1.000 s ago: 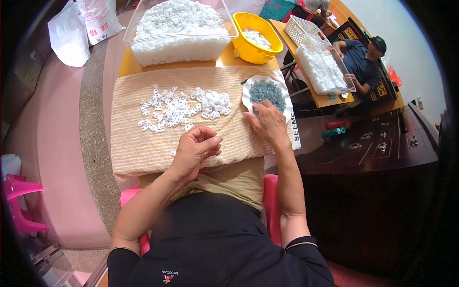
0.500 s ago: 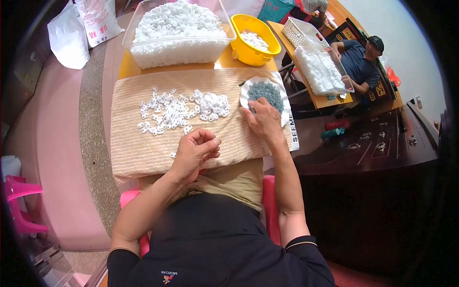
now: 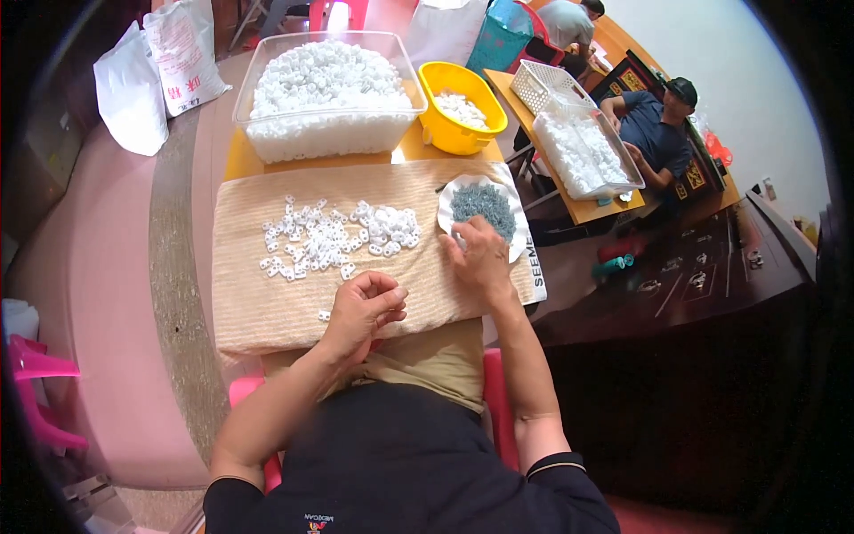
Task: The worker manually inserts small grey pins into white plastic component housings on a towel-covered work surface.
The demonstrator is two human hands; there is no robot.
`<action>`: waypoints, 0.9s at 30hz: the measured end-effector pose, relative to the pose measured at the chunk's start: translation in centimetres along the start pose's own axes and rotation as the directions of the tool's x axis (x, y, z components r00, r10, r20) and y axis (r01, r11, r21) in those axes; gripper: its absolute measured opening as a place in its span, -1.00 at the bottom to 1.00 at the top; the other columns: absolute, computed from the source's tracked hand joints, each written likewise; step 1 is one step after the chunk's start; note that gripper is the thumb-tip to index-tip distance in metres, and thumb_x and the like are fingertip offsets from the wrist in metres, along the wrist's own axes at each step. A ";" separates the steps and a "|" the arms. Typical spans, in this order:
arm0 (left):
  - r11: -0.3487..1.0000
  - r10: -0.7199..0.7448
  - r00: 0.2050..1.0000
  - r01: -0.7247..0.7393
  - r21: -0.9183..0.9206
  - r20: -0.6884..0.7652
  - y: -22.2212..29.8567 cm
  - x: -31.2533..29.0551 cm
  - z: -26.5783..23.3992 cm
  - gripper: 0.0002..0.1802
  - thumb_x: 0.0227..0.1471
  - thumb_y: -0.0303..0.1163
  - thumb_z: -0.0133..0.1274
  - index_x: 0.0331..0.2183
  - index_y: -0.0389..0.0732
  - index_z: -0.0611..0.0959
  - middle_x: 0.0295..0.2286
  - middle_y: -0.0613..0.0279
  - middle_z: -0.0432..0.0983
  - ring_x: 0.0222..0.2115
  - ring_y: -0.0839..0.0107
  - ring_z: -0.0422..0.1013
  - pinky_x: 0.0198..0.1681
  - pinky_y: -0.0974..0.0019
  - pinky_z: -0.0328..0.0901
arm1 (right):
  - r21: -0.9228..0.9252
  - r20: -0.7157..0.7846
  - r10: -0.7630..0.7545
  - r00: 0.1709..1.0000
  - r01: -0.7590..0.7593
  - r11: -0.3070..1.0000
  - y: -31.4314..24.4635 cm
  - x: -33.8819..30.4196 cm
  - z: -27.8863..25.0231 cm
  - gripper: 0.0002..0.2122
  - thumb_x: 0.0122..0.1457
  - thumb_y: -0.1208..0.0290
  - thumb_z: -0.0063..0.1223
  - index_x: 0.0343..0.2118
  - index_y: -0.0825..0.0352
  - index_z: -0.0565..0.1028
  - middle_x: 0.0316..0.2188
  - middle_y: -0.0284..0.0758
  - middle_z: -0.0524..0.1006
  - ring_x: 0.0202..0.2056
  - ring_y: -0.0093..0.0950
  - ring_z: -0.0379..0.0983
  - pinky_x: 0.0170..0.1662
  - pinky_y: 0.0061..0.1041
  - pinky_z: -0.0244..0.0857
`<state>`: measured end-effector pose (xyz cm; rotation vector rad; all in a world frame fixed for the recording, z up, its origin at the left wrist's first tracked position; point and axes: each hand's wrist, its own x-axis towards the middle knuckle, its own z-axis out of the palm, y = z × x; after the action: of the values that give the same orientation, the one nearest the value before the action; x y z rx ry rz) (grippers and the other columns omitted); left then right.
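My left hand [image 3: 360, 311] hovers over the front edge of a striped beige cloth [image 3: 267, 325]. Its thumb and fingers are pinched together; anything between them is too small to make out. At the near left rim of a white scalloped plate [image 3: 519, 246], my right hand [image 3: 483, 258] has its fingers bent in beside a heap of small grey-blue pieces [image 3: 485, 206]. What those fingertips hold, if anything, is hidden. Small white plastic parts with holes [image 3: 320, 240] lie spread across the cloth's middle, and one loose white part [image 3: 324, 315] sits beside my left hand.
Behind the cloth stand a clear bin [image 3: 329, 133] heaped with white parts and a yellow tub [image 3: 458, 135]. To the right are a dark glossy table [image 3: 649, 303] and a co-worker [image 3: 658, 133] at another bin [image 3: 583, 160]. White sacks [image 3: 133, 98] stand at far left.
The whole scene sits lower in the picture. My right hand has drawn back slightly toward me at the plate's near side. My left hand keeps its pinch.
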<state>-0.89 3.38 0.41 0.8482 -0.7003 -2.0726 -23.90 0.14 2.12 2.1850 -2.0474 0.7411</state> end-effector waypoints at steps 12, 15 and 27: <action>1.000 -0.007 1.000 0.007 -0.012 0.002 -0.1 -0.3 0.3 -0.85 0.01 -0.49 0.16 -0.35 -0.20 0.51 -0.46 0.30 0.51 -0.47 0.53 0.46 -0.34 0.44 0.45 | 0.074 -0.103 0.066 0.993 -0.058 0.996 -0.1 -1.0 0.7 -0.84 0.00 0.37 0.19 -0.41 0.33 0.55 -0.44 -0.21 0.49 -0.34 -0.20 0.45 -0.28 -0.28 0.31; 1.000 0.001 1.000 -0.001 -0.013 0.013 -0.1 -0.3 0.2 -0.86 0.01 -0.50 0.16 -0.35 -0.21 0.51 -0.45 0.30 0.51 -0.46 0.53 0.47 -0.34 0.44 0.45 | 0.083 -0.097 0.081 0.992 -0.073 0.994 -0.2 -0.9 0.8 -0.84 0.00 0.37 0.19 -0.41 0.34 0.54 -0.43 -0.21 0.49 -0.34 -0.20 0.45 -0.28 -0.28 0.31; 0.999 0.015 1.000 -0.015 -0.033 0.009 -0.4 -0.2 0.2 -0.85 0.01 -0.49 0.16 -0.35 -0.22 0.51 -0.46 0.29 0.49 -0.46 0.53 0.46 -0.34 0.46 0.45 | 0.106 -0.199 0.038 0.979 -0.017 0.994 -0.3 -1.3 1.7 -0.92 -0.02 0.49 0.15 -0.45 0.34 0.51 -0.46 -0.20 0.46 -0.37 -0.18 0.42 -0.30 -0.26 0.28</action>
<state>-1.10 3.76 0.29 0.8127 -0.6734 -2.0702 -23.08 0.73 0.22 2.0381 -1.9845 1.0471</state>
